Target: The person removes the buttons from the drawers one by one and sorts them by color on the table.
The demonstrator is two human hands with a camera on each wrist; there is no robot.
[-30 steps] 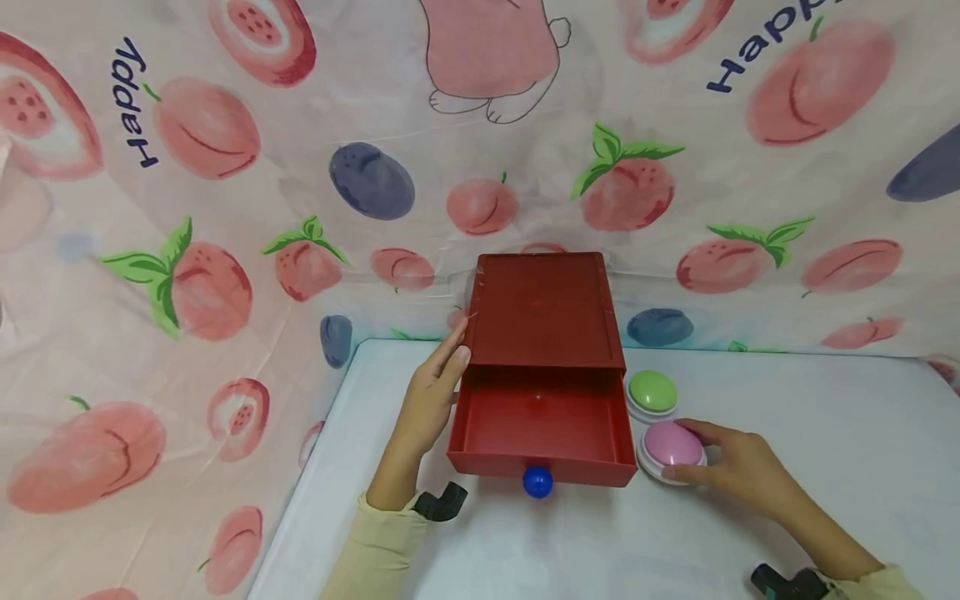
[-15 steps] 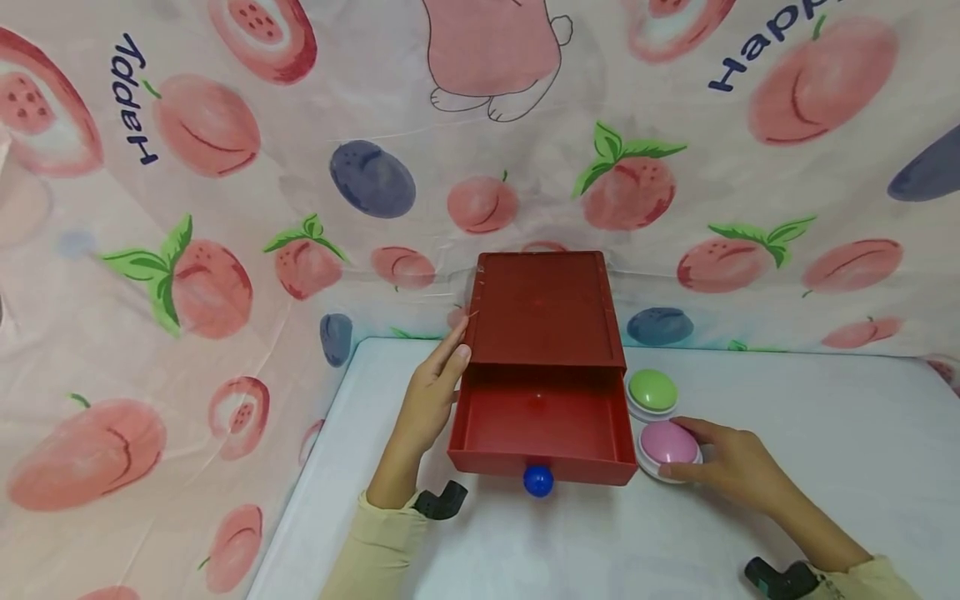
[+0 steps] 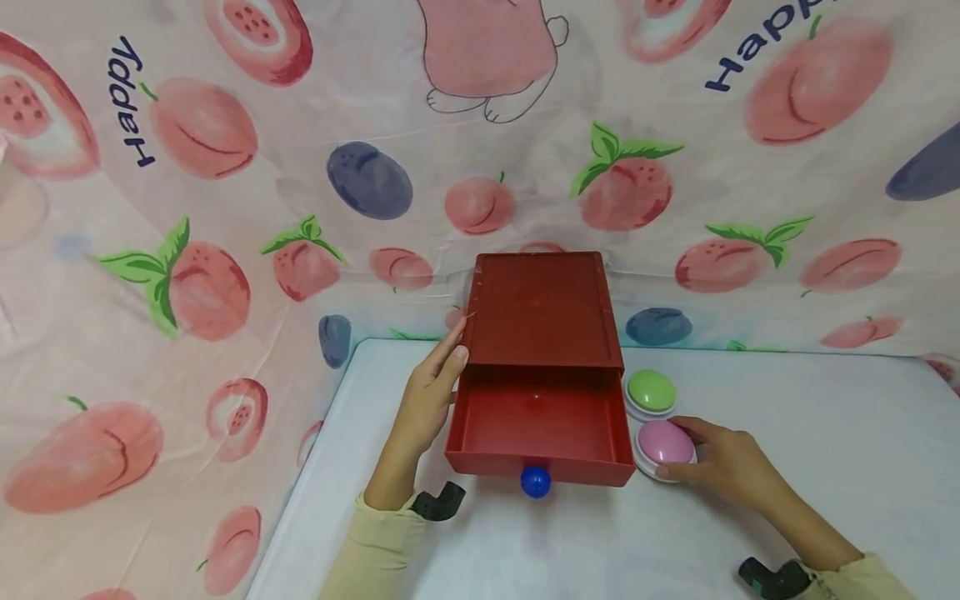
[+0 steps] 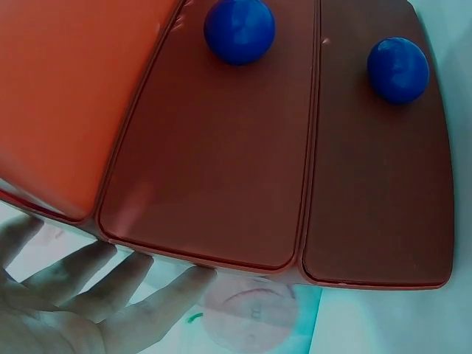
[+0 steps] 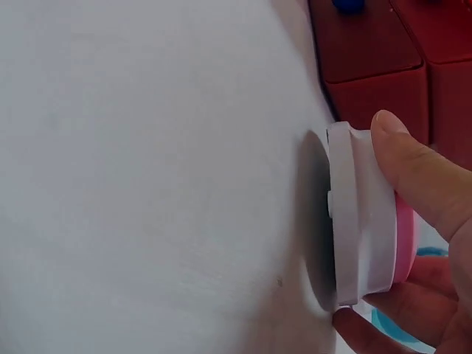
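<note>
A red drawer cabinet (image 3: 540, 308) stands at the back of the white table, its top drawer (image 3: 536, 425) pulled out and nothing inside it. My left hand (image 3: 426, 400) rests against the cabinet's left side with extended fingers; in the left wrist view, fingertips (image 4: 195, 276) touch its edge below the drawer fronts. My right hand (image 3: 727, 462) grips a round push button with a pink top (image 3: 666, 442) and white base (image 5: 361, 214), thumb on one side and fingers on the other. A shadow lies beneath that base. Behind it, a green-topped push button (image 3: 652, 390) sits beside the cabinet.
Blue ball knobs (image 4: 398, 70) stick out from the drawer fronts, one from the pulled-out drawer. A fruit-print cloth (image 3: 480, 150) hangs behind and to the left of the white table (image 3: 825, 417). Black wrist cameras (image 3: 438, 502) sit at both sleeves.
My right hand and the pink push button have shifted slightly left, closer to the cabinet. The left hand, the drawer and the green-topped button stay as they were.
</note>
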